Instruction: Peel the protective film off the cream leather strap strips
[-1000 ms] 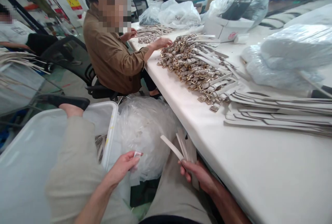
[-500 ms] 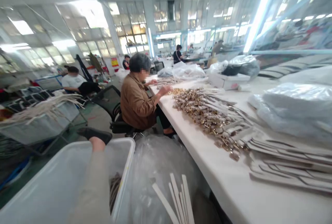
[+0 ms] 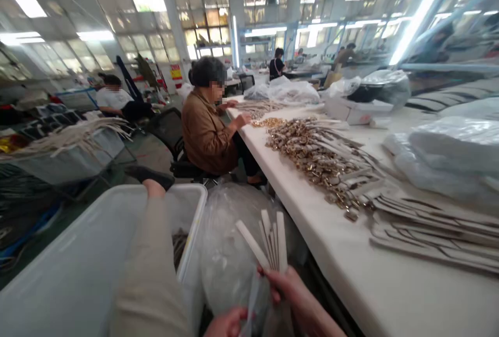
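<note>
At the bottom middle, my right hand (image 3: 292, 290) is closed round several flat white strips (image 3: 275, 241), whose ends fan upward. My left hand (image 3: 228, 322) is at the lower edge of the view, partly cut off. Its fingers are pinched on a pale, blurred strip (image 3: 252, 298) that runs down between the two hands. Whether this strip belongs with the fanned ones, I cannot tell. Behind the hands is a large clear plastic bag (image 3: 230, 228).
A white-topped table (image 3: 312, 233) runs along the right, bearing a heap of straps with gold metal fittings (image 3: 323, 165) and stacked strips (image 3: 432, 233). My leg (image 3: 150, 264) rests across a white bin (image 3: 97, 238). A co-worker in brown (image 3: 206, 129) sits at the table.
Both my hands have come into view at the bottom. The fanned strips have moved up in the picture, and the view has tilted down slightly.
</note>
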### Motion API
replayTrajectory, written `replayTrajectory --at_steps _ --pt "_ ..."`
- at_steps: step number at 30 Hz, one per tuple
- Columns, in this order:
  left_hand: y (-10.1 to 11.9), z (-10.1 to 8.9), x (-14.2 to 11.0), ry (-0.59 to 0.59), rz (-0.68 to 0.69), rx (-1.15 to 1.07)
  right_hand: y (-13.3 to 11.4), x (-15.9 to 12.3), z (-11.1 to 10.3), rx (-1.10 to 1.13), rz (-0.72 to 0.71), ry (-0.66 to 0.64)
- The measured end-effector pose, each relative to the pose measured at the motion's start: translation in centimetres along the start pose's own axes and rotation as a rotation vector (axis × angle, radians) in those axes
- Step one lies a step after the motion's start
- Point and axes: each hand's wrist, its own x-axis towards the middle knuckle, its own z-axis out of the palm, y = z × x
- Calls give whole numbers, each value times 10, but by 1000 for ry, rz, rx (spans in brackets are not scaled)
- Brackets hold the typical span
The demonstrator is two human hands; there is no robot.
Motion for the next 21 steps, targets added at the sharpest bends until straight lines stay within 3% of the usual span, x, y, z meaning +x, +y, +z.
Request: replayTrajectory --at_steps 2,4,8,11,14,21 --pt "-19 24 -16 -25 -2 5 -13 -3 0 11 20 -1" --pt "-19 31 -20 -31 41 -24 -23 -1 1 0 29 -12" --pt "7 23 0 -53 112 -209 -30 4 4 -22 15 -37" --pt "20 22 19 4 147 -293 -30 4 6 -32 -16 -53" --pt "19 26 30 93 116 -216 -30 4 8 -42 -28 -53" --pt "11 31 23 45 10 -159 -29 17 2 -28 -13 -14"
